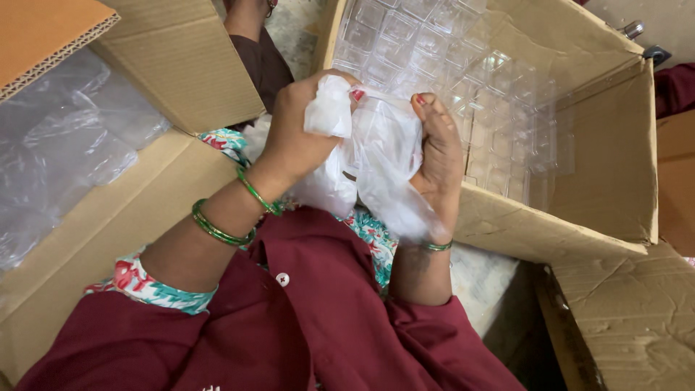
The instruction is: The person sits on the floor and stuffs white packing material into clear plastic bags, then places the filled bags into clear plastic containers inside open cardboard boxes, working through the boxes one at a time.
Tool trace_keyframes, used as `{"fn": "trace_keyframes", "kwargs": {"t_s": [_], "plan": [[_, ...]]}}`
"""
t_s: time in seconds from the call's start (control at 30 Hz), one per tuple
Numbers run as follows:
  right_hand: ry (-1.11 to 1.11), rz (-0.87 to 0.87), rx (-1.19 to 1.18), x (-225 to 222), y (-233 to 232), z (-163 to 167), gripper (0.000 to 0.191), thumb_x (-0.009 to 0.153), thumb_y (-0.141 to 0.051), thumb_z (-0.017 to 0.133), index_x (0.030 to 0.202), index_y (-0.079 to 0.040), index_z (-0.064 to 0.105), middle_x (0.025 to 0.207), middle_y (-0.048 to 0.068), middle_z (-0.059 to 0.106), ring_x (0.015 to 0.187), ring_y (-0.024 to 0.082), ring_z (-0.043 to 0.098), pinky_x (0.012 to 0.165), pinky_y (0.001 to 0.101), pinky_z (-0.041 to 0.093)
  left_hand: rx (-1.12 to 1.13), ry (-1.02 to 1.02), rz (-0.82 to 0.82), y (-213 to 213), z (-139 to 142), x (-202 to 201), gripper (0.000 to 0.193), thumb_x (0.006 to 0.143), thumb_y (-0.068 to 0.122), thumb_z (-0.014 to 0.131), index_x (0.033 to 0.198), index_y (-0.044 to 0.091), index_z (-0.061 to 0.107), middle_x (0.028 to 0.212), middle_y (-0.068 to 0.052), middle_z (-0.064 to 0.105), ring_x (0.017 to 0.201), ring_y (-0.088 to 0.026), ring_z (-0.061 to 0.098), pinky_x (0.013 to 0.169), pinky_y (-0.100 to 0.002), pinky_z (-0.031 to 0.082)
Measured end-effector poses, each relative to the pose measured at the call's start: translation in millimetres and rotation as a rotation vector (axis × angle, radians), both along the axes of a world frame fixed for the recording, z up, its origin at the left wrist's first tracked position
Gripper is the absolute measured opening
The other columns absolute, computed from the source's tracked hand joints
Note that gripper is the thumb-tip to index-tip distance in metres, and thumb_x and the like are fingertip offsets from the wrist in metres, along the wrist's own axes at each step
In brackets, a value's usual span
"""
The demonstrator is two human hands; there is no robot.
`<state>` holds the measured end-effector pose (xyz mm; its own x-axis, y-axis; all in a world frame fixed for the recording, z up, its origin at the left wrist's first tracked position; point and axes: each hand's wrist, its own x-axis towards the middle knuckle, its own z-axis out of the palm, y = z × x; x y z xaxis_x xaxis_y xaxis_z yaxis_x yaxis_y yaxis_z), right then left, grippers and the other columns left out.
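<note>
Brown cardboard box (579, 181) right holds clear trays (463, 80); another box (108, 217) left.

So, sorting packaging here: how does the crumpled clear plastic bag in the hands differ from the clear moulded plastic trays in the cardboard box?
The crumpled clear plastic bag is soft, bunched and gripped by both hands; the clear moulded plastic trays are rigid, gridded with pockets, and lie untouched in the cardboard box. Both are see-through plastic.

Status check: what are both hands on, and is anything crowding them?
Left hand and right hand both gripping a crumpled clear plastic bag. Open cardboard box of clear plastic blister trays just beyond. Nothing blocking.
</note>
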<state>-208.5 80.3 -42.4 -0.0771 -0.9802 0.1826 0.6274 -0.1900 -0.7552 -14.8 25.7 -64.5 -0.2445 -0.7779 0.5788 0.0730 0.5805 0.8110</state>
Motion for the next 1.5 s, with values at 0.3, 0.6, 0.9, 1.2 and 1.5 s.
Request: {"fn": "trace_keyframes", "kwargs": {"t_s": [0.3, 0.6, 0.9, 1.2, 1.5], "plan": [[-0.001, -0.253, 0.207, -21, -14, -55, 0.016, 0.105, -0.014, 0.063, 0.114, -0.001, 0.063, 0.106, 0.007, 0.068, 0.101, 0.018, 0.064, 0.092, 0.0351, 0.055, 0.073, 0.016, 0.157, -5, -27, -7, 0.022, 0.087, 0.002, 0.073, 0.108, 0.007, 0.072, 0.092, -0.01, 0.076, 0.086, -0.017, 0.075, 0.079, -0.031, 0.057], [0.354, -0.063, 0.023, -44, -79, -140, 0.024, 0.114, -0.02, 0.064, 0.12, 0.003, 0.059, 0.105, 0.01, 0.066, 0.094, 0.019, 0.061, 0.083, 0.0363, 0.052, 0.108, -0.195, 0.442, -35, -80, 0, 0.025, 0.089, 0.02, 0.079, 0.108, 0.008, 0.069, 0.095, -0.016, 0.075, 0.09, -0.037, 0.072, 0.075, -0.045, 0.055], [0.465, 0.289, 0.111, -17, 2, -75, 0.04, 0.1, -0.033, 0.074, 0.112, 0.005, 0.069, 0.104, 0.011, 0.07, 0.091, 0.019, 0.065, 0.079, 0.0335, 0.053, -0.174, -0.175, 0.304, 9, -8, 46, 0.022, 0.09, 0.015, 0.08, 0.107, 0.011, 0.066, 0.088, -0.01, 0.073, 0.084, -0.028, 0.075, 0.071, -0.037, 0.055], [0.369, 0.833, 0.148, 68, 19, -91, 0.104, 0.07, -0.04, 0.093, 0.151, -0.002, 0.04, 0.139, 0.006, 0.06, 0.13, 0.018, 0.057, 0.112, 0.0323, 0.046, -0.094, -0.331, 0.211, 30, -29, 110, 0.029, 0.075, 0.013, 0.085, 0.1, 0.01, 0.071, 0.09, -0.011, 0.075, 0.084, -0.028, 0.075, 0.072, -0.037, 0.056], [0.881, 0.395, -0.023, 109, -13, -56, 0.065, 0.065, -0.012, 0.098, 0.114, -0.006, 0.055, 0.109, 0.004, 0.065, 0.103, 0.015, 0.061, 0.092, 0.0314, 0.052, 0.185, -0.303, 0.551, 65, -38, 221, 0.043, 0.083, 0.025, 0.092, 0.115, 0.008, 0.069, 0.102, -0.011, 0.077, 0.091, -0.027, 0.075, 0.083, -0.036, 0.059]]}}
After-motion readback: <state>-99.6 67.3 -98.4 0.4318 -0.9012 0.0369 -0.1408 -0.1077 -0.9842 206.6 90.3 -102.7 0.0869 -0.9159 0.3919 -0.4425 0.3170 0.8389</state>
